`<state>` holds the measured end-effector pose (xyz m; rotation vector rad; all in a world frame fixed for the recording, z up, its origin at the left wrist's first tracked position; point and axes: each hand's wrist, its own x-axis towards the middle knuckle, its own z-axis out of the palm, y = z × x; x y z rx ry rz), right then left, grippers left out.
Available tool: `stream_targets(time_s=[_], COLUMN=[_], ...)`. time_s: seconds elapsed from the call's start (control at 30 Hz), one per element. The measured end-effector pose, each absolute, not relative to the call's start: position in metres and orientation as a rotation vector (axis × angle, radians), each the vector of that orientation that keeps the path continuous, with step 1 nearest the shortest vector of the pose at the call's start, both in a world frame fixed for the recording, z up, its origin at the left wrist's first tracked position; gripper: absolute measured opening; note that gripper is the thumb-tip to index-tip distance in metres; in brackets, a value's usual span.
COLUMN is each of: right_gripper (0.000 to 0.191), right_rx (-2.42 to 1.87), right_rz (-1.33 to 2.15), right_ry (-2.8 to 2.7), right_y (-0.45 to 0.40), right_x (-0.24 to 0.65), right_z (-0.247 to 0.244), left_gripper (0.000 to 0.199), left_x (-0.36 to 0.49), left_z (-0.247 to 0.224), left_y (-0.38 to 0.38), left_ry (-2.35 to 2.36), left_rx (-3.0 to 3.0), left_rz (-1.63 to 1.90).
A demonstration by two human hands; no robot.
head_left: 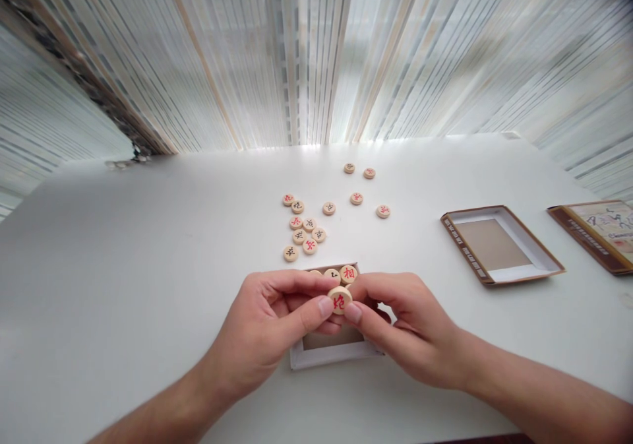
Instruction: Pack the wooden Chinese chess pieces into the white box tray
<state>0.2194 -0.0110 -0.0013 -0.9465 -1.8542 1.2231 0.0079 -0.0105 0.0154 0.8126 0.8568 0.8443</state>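
A round wooden piece with a red character is pinched between the thumbs and fingers of both hands. My left hand grips its left edge, and my right hand grips its right edge. Beneath the hands lies a small open box with a white rim and brown bottom. At its far end sit several pieces, among them one with a red character and one with a black character. The hands hide the middle of the box.
Several loose wooden pieces, red and black, lie on the white table beyond the box, one black-marked piece nearest. An open brown-edged tray and a printed lid rest at the right. Striped curtains hang behind.
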Motion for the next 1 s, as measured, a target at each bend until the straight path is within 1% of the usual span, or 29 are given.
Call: stream_targets(time_s=[0.13,0.33,0.53,0.63,0.8,1.0], right_gripper=[0.033,0.031,0.042,0.044,0.046,0.037], right_rx=[-0.933,-0.951,-1.013,-1.023,-0.998,-0.927], right_rz=[1.344,1.41,1.414,1.398,1.413,1.512], right_ry=[-1.785,-1.729,-1.711,-1.724,-1.775,-1.727], right_y=[-0.011,-0.012,-0.012,-0.013,-0.014,-0.014], right_x=[0.22,0.221,0.221,0.22,0.222,0.223], right_z=[0.002,0.001,-0.002,-0.002,0.0,0.001], left_gripper=[0.009,0.013,0.016,0.018,0.011,0.012], left_x=[0.009,0.01,0.013,0.014,0.015,0.014], left_z=[0.018,0.017,0.018,0.02,0.023,0.018], left_y=[-0.011,-0.011,-0.017,-0.02,-0.021,-0.02], left_ry=[0.878,0.919,0.933,0.944,0.948,0.935], left_rx=[0.831,0.867,1.132,1.259,1.105,1.011], left_rz=[0.851,0.83,0.834,0.855,0.874,0.868])
